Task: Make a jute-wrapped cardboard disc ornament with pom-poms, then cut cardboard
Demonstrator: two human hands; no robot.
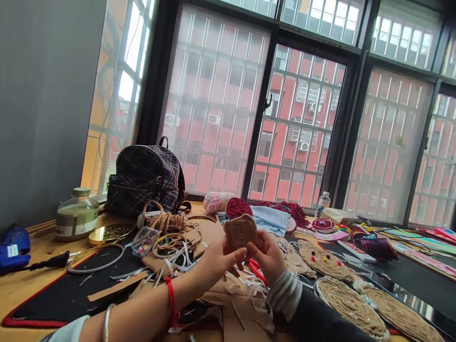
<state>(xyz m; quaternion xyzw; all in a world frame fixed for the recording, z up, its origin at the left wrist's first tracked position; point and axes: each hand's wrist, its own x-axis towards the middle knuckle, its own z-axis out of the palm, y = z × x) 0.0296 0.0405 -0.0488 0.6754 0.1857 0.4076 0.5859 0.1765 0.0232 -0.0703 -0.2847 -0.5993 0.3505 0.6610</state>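
A small round coaster of coiled brown jute cord is held up between both hands over the middle of the table. My left hand, with a red string at the wrist, has its fingers closed on the coaster's lower left side. The thumb and fingers of my right hand pinch its lower right edge. Below the hands lie a red looped handle and curled white strips on brown cardboard. Larger coiled jute mats rest to the right, one dotted with small coloured balls.
At the left are a plaid backpack, a glass jar, a blue glue gun and a pale hoop. Jute rope lies bundled behind my left hand. Dark red yarn and a bottle stand near the window.
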